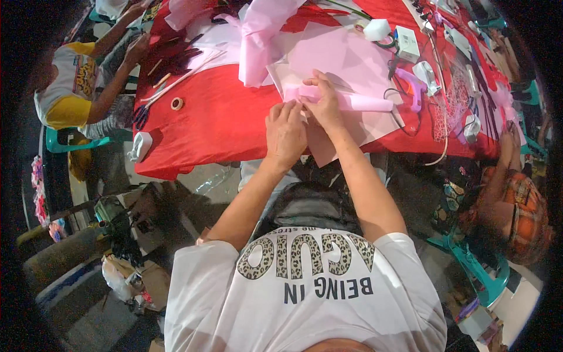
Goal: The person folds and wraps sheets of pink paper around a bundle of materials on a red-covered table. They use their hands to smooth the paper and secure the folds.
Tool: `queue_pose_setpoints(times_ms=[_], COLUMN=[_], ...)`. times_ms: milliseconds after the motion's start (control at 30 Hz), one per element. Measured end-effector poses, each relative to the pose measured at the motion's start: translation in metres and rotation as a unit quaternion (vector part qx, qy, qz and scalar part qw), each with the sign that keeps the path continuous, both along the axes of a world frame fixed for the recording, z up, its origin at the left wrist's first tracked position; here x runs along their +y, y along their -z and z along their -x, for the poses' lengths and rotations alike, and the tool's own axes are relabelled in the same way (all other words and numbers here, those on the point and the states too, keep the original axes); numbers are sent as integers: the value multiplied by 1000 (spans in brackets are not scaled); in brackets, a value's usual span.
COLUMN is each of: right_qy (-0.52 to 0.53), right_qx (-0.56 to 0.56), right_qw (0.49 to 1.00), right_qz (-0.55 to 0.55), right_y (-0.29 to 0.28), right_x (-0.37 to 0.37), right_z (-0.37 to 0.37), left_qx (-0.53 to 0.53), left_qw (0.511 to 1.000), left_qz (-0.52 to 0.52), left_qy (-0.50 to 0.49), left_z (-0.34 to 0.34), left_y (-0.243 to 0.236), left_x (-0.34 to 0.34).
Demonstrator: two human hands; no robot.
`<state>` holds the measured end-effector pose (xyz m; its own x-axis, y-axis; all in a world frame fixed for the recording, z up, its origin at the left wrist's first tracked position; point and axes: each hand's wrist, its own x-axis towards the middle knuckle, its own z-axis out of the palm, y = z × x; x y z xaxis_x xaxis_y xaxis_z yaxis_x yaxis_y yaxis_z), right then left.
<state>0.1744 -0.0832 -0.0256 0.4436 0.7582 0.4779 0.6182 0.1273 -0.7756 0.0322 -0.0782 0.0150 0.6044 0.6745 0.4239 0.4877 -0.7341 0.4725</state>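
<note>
Both of my hands work close together at the near edge of a red-covered table (217, 129). My left hand (287, 134) has its fingers bent and pressed together on the near end of a folded pink paper (366, 102). My right hand (324, 107) pinches the same paper between thumb and fingers, with the index finger raised. The paper stretches off to the right like a long narrow roll. Beneath it lie flat, overlapping pale pink sheets (346, 58). What sits right between my fingertips is hidden.
A purple glue gun (415, 88) and a white box (406, 44) lie to the right. Dark-handled scissors (141, 116) and a tape roll (176, 104) are at left. Crumpled pink paper (255, 56) stands beyond my hands. Other people sit at both sides, near green chairs (484, 281).
</note>
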Motion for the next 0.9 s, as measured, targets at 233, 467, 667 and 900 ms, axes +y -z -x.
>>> queue_pose_setpoints(times_ms=[233,467,667,900], right_qy=[-26,-20,-1,-3], right_qx=[88,35,24,17], right_qw=[996,998,998,999], right_qz=[15,45,53,47], right_y=[1,-4,0,-3], right_x=[-1,-1,-1,0], right_z=[0,1,-1,3], left_qx=[53,72,69,42], left_qw=[998,997,995,995], left_qz=[37,-19,-8,8], left_qy=[-24,-33,-69,-90], left_z=[-4,-3,-4,-4], left_y=[8,9,7,10], left_x=[0,6,20,63])
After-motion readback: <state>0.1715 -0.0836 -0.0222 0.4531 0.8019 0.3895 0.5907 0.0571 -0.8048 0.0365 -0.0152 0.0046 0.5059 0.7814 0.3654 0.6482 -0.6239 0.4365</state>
